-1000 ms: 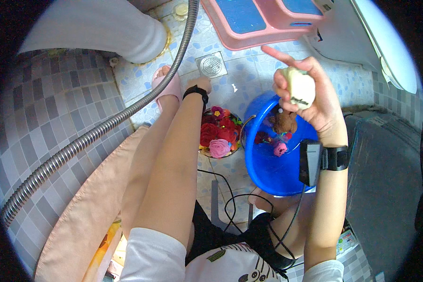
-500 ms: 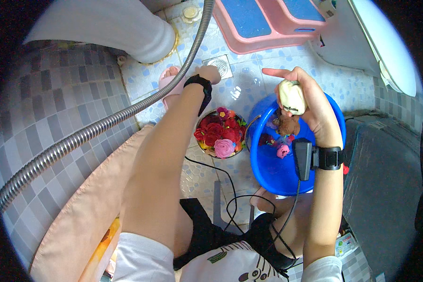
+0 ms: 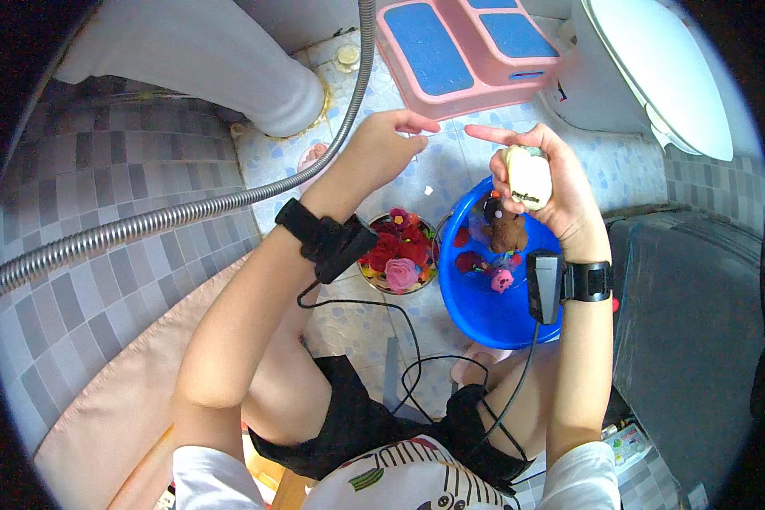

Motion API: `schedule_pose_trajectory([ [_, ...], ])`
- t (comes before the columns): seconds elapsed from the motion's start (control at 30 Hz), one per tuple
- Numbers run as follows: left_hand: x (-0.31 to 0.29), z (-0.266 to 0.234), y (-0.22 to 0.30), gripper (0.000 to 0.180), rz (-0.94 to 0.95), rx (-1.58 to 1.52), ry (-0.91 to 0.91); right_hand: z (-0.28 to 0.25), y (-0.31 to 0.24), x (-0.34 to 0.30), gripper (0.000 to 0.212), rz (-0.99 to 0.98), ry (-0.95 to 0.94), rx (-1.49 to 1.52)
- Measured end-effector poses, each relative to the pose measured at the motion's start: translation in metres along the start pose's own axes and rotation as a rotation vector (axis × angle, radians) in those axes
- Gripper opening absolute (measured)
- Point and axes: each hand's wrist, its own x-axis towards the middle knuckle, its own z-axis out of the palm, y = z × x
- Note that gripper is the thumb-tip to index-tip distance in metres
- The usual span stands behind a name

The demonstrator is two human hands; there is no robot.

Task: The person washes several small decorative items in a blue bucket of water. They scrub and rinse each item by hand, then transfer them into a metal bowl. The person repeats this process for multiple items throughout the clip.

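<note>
My right hand [image 3: 548,178] is closed around a small cream-coloured toy [image 3: 529,177] with dark lettering, its index finger stretched out to the left. It is held above the far part of a blue tub [image 3: 463,314]. Inside the tub are a brown furry toy [image 3: 508,231], a small pink toy [image 3: 501,280] and several red pieces. My left hand [image 3: 382,153] hovers over the floor, fingers partly stretched and apart, with nothing visible in it. Below it stands a round metal bowl [image 3: 367,279] filled with red, pink and yellow artificial flowers [image 3: 402,274].
A pink step stool [image 3: 484,93] with blue treads stands at the back. A white toilet [image 3: 654,68] is at the far right, a white pedestal [image 3: 255,76] at the far left. A metal shower hose [image 3: 187,204] crosses the left side, and black cables [image 3: 412,331] hang before my lap.
My left hand has risen from the floor near the drain, its fingers now showing. My right hand keeps the cream toy over the tub, turned slightly. The whole view has shifted a little.
</note>
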Motion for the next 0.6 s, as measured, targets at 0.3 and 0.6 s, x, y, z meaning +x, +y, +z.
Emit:
schedule_pose_trajectory([
  [0.3,-0.006,-0.006,0.034,0.023,0.278,0.275,0.218,0.003,0.006,-0.003,0.057,-0.015,0.043,-0.072],
  [0.6,-0.003,0.012,0.044,0.022,0.197,0.519,0.212,0.003,0.008,0.0,0.056,0.009,0.097,-0.1],
])
